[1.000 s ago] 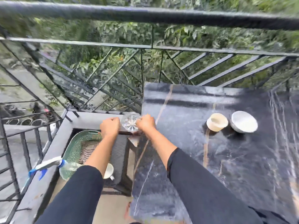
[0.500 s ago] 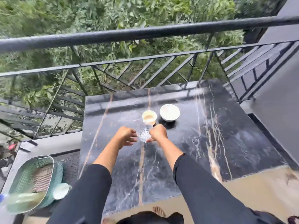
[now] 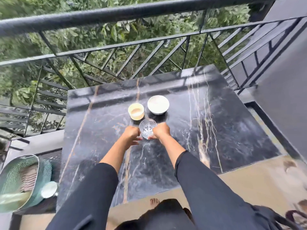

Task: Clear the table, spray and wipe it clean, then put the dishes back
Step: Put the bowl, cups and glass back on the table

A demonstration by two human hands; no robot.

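While both hands flank it, the clear glass bowl (image 3: 148, 131) sits on the dark marble table (image 3: 224, 127), just near of the cream cup (image 3: 136, 111) and the white bowl (image 3: 158, 104). Left hand (image 3: 131, 133) and right hand (image 3: 161, 131) curl their fingers against its sides. Cut glass likely feels heavy, rigid, slick and chip-prone; gripping opposite walls below the rim seems safest.

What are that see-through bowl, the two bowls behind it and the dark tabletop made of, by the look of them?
Clear bowl: probably cut glass, transparent with a starburst pattern in its base. White bowl: likely glazed ceramic, opaque and smooth. Cream cup: ceramic or plastic, matte; hard to tell. Tabletop: polished black marble or a marble-look slab, glossy with white and gold veins.
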